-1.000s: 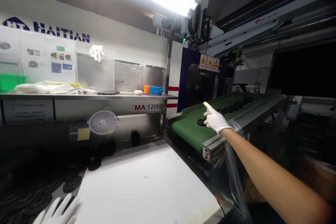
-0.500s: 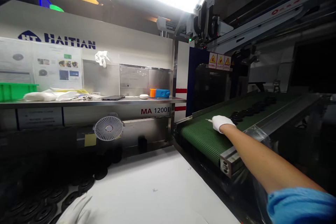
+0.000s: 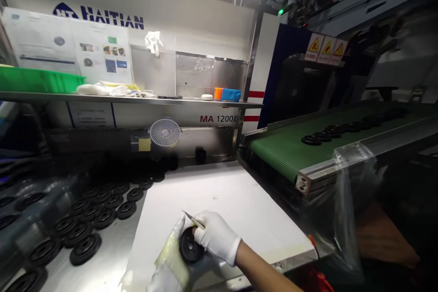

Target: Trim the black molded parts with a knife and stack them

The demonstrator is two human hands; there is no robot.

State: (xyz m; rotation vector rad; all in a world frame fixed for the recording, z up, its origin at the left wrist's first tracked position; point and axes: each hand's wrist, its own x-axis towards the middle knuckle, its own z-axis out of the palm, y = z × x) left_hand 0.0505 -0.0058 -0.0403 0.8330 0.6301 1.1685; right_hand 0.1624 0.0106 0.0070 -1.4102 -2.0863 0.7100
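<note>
Brought right hand (image 3: 217,236) back from belt (image 3: 284,151) at 2 o'clock of board (image 3: 236,200) within last half second, now pinching pointed tool (image 3: 195,221) near 12 o'clock of disc (image 3: 190,246), grasped in left hand (image 3: 171,252) at board's 7 o'clock, so pairing both.

Disc (image 3: 185,250): black. Right glove (image 3: 217,235): white. Left glove (image 3: 171,258): white, partly yellowish. Surface (image 3: 236,210): white. Belt (image 3: 278,153): green, finely lined. Bin (image 3: 41,81): green.
</note>
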